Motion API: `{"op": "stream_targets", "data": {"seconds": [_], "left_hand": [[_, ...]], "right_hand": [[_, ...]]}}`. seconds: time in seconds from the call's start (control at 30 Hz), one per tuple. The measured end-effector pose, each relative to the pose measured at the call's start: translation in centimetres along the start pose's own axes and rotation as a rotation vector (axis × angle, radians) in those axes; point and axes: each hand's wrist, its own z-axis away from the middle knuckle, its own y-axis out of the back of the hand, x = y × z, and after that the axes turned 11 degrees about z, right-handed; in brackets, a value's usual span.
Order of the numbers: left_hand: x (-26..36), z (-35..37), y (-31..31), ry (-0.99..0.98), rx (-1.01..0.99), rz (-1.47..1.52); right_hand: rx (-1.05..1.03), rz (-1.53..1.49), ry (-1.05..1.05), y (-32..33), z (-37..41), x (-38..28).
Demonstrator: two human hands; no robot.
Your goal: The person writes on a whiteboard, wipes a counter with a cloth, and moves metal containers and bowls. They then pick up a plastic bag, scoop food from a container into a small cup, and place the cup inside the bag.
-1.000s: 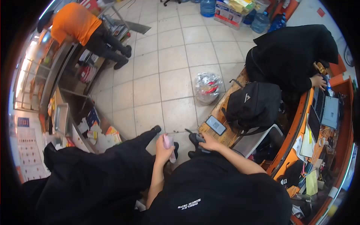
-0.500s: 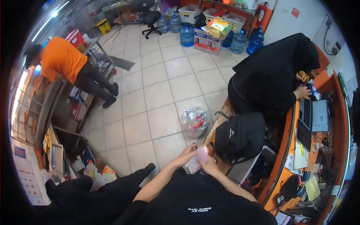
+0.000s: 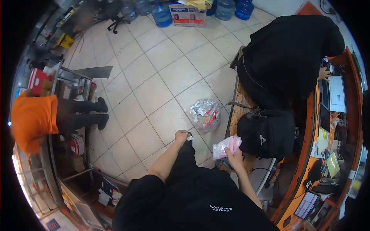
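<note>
Half a second ago both your hands met on the one packet. Now they have come apart. Your left hand (image 3: 181, 136) has swung out over the floor (image 3: 154, 88), its grip pressed together on a small white scrap (image 3: 189, 138). Your right hand (image 3: 234, 157) keeps the pink packet (image 3: 226, 146), with the fingers closed round its lower end. The packet sits in the air at the near edge of the wooden table (image 3: 239, 101), just beside the black backpack (image 3: 266, 133). My reading is that the scrap came off the packet's clear wrapper, so the packet is likely open at one end. I cannot make out the tear itself.

A clear bag of rubbish (image 3: 205, 114) stands on the floor between your two hands and a little beyond them, close to the table's side. The backpack takes up most of the near end of the table, so little bare wood is left beside the packet. Past it a person in black (image 3: 289, 54) bends over the long orange table, one hand near a laptop (image 3: 337, 93). Far to your left a person in orange (image 3: 34, 120) stands at some shelving, well apart from you. Water bottles (image 3: 162, 13) stand at the far side of the floor.
</note>
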Motion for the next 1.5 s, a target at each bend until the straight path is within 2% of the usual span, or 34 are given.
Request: {"op": "stream_targets", "data": {"seconds": [0.13, 0.2, 0.3, 0.4, 0.43, 0.47, 0.5, 0.6, 0.63, 0.67, 0.7, 0.77, 0.8, 0.83, 0.9, 0.93, 0.97, 1.03, 1.07, 1.1, 1.17, 1.2, 1.23, 1.3, 1.33, 1.37, 1.43, 1.5], "left_hand": [[1.6, -4.4, 0.5, -0.093, -0.147, -0.197], [3.5, -6.0, -0.5, -0.232, -0.254, -0.319], [5.7, -7.2, -2.7, -0.324, -0.240, -0.509], [4.7, -10.2, -5.2, -0.368, -0.265, -0.462], [3.6, -11.2, -6.1, -0.395, -0.251, -0.407], [2.5, -12.2, -7.0, -0.297, -0.265, -0.358], [1.9, -12.4, -7.8, -0.303, -0.274, -0.361], [-0.1, -14.0, -10.0, -0.353, -0.249, -0.447], [-2.0, -15.3, -10.7, -0.303, -0.247, -0.379], [-3.9, -16.9, -11.6, -0.250, -0.242, -0.311], [-6.6, -19.0, -12.5, -0.244, -0.243, -0.310], [-11.6, -22.7, -13.7, -0.341, -0.215, -0.271], [-11.9, -23.5, -14.1, -0.137, -0.276, -0.270], [-11.8, -23.1, -14.5, -0.128, -0.278, -0.272], [-10.6, -21.7, -15.0, -0.449, -0.159, -0.673], [-7.5, -20.0, -15.1, -0.327, -0.293, -0.899], [-6.7, -19.6, -15.2, -0.322, -0.295, -0.898], [-6.7, -19.7, -15.4, -0.586, -0.671, -1.418], [-7.6, -20.3, -16.0, -0.620, -0.676, -1.594], [-8.5, -21.0, -16.3, -0.615, -0.681, -1.592], [-9.7, -22.6, -16.6, -0.827, -0.452, -1.522], [-8.2, -22.3, -17.1, -0.860, -0.415, -1.376], [-7.7, -22.6, -17.5, -0.858, -0.416, -1.377], [-6.0, -23.5, -18.5, -0.980, -0.410, -1.156], [-4.1, -23.3, -18.9, -0.960, -0.447, -1.364], [-3.6, -24.2, -19.4, -0.968, -0.439, -1.362], [-3.6, -26.5, -20.2, -0.338, -0.830, -1.496], [-4.1, -27.2, -19.1, -0.394, -0.809, -1.391]], "right_hand": [[0.060, -0.132, -0.234, -1.5, -0.2, -0.6], [0.117, -0.200, -0.345, -2.4, 0.1, 1.0], [0.266, -0.292, -0.486, -3.6, 1.5, 2.2], [0.334, -0.350, -0.578, -4.1, 2.5, 1.9], [0.371, -0.345, -0.611, -4.4, 3.1, 2.1], [0.360, -0.332, -0.664, -5.2, 3.9, 3.1], [0.370, -0.336, -0.666, -5.6, 4.4, 3.5], [0.225, -0.287, -0.731, -7.3, 5.4, 5.4], [0.177, -0.249, -0.719, -7.5, 5.0, 5.4], [0.265, -0.365, -0.747, -8.1, 5.0, 5.1], [0.263, -0.361, -0.752, -8.3, 4.5, 5.4], [0.185, -0.215, -0.811, -9.1, 4.6, 6.8], [0.181, -0.290, -0.830, -9.7, 4.7, 8.1], [0.178, -0.287, -0.839, -10.0, 4.8, 9.1], [0.131, -0.215, -0.890, -10.4, 4.7, 10.6], [0.126, -0.212, -0.896, -10.6, 4.6, 11.2], [0.124, -0.221, -0.898, -10.6, 4.5, 11.6], [0.121, -0.225, -0.906, -10.5, 4.1, 12.1], [0.126, -0.250, -0.896, -10.3, 3.9, 12.0], [0.130, -0.274, -0.887, -10.2, 3.7, 12.1], [0.104, -0.232, -0.918, -10.3, 4.0, 12.7], [0.081, -0.194, -0.942, -10.3, 4.1, 12.9], [0.080, -0.194, -0.943, -10.0, 3.8, 12.5], [0.077, -0.188, -0.935, -9.4, 2.9, 11.6], [0.080, -0.190, -0.927, -9.6, 2.8, 11.9], [0.097, -0.210, -0.906, -9.8, 3.1, 12.4], [0.120, -0.230, -0.875, -9.8, 2.5, 12.7], [0.077, -0.202, -0.904, -9.2, 2.1, 11.9]]}}
